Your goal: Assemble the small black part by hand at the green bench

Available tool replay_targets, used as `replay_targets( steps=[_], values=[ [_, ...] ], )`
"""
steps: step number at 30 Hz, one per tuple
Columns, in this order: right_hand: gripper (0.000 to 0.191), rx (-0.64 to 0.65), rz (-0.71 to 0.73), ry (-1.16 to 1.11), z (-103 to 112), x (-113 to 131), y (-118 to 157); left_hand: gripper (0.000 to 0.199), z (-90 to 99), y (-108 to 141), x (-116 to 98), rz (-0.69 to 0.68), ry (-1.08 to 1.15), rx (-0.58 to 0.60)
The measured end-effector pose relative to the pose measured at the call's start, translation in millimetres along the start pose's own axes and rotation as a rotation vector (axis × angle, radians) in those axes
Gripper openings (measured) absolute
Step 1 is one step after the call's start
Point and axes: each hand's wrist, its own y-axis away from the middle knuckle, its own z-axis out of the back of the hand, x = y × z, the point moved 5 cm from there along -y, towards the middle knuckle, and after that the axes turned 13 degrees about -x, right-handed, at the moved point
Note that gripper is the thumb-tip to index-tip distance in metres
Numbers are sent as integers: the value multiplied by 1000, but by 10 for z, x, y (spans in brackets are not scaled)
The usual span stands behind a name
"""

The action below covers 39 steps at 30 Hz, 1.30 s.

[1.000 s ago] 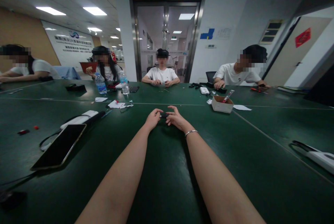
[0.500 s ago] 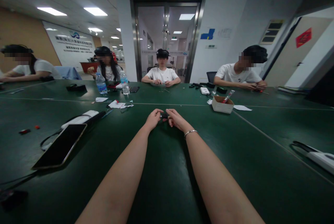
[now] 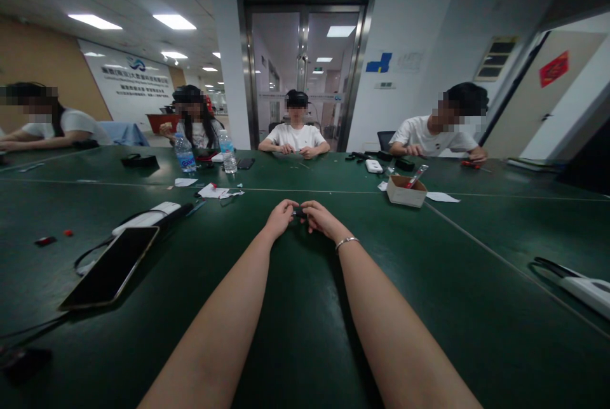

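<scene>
Both my arms reach forward over the dark green table [image 3: 305, 307]. Between my fingertips is a small black object [image 3: 298, 212], too small and too covered to name. My left hand [image 3: 281, 217] pinches its left end with thumb and curled fingers. From the other side my right hand [image 3: 321, 218] grips its right end, fingers bent around it. A silver bracelet [image 3: 347, 242] circles my right wrist. The underside of the object is hidden by my fingers.
A phone [image 3: 112, 268] rests against a white device [image 3: 147, 218] at left. Beyond my hands lie paper scraps [image 3: 213, 191], water bottles [image 3: 185, 154] and, to the right, a small box [image 3: 406, 192]. Several people sit across and along the table.
My right fingers have shifted slightly left along the black object, covering more of it. Across the table, the person at right has moved their hands apart.
</scene>
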Motion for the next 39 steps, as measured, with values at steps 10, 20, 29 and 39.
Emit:
replay_targets(
  steps=[10, 20, 29, 39],
  values=[
    [6, -30, -11, 31, 11, -37, -23, 22, -6, -4, 19, -13, -16, 14],
    [11, -82, -13, 38, 30, -41, -28, 22, -1, 14, -11, -4, -48, 9],
    [11, -81, -43, 18, 43, -75, -63, 23, -16, -7, 34, -35, -22, 22],
    [26, -53, -13, -23, 66, -84, -40, 43, -31, 34, 39, -15, -142, 97]
  ],
)
